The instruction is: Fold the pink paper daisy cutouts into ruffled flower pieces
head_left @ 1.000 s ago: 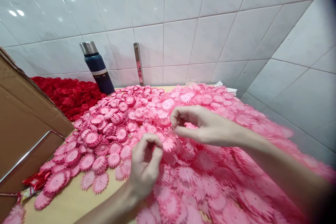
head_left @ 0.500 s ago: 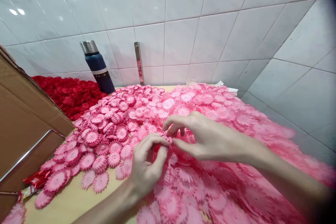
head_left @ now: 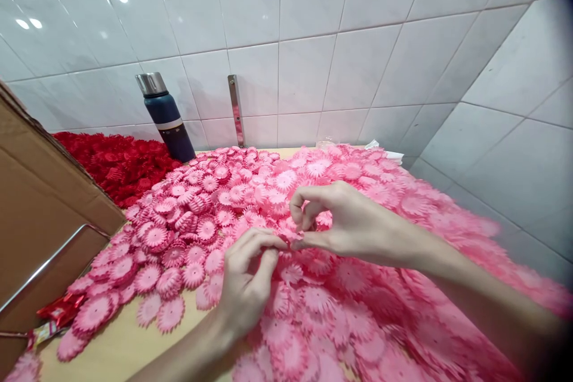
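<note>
Pink flower discs (head_left: 155, 236): light, thin and easy to bend

Far left in the frame stands a brown box (head_left: 45, 191). Next comes a heap of red frilly bits (head_left: 120, 161). Pink discs lie on the yellow counter (head_left: 116, 340), from the lower left across to the far right. Some on the left look stacked up, so they may feel a bit stiffer. Below the middle, the left hand (head_left: 248, 280) is curled, finger and thumb tips close together. Just beside it, the right hand (head_left: 329, 221) has bent fingers, its thumb near the left fingertips. I can't tell if either one pinches a disc. Discs on the right look soft. They should weigh almost nothing, slide about and crease if squeezed. Best hold: pinch the flat middle gently, because the pointy edges might bend.
</note>
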`<state>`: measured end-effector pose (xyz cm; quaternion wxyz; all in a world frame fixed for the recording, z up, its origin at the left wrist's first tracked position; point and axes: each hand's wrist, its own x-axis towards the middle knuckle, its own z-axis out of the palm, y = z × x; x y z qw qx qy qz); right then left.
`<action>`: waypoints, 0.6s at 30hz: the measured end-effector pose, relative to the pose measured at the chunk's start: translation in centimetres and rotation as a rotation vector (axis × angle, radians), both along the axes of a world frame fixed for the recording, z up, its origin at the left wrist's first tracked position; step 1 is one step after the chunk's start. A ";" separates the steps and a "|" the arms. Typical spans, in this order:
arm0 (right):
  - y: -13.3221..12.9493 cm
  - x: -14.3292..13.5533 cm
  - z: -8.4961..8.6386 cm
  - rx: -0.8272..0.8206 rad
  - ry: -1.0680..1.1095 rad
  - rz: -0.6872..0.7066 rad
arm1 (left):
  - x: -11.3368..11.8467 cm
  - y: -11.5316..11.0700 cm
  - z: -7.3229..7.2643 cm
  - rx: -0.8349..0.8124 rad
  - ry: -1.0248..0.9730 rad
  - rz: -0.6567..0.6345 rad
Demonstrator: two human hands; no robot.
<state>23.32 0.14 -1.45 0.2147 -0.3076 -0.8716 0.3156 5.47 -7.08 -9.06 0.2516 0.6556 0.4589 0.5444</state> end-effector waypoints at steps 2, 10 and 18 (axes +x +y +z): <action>-0.1 -0.1 0.0 -0.026 0.007 0.009 | 0.0 0.0 0.1 0.022 -0.030 -0.034; -0.4 -0.2 0.5 -0.051 0.030 0.035 | 0.0 -0.3 0.0 0.054 -0.120 -0.144; -0.5 -0.3 0.5 -0.136 0.089 0.100 | 0.5 0.1 0.0 0.027 -0.096 -0.067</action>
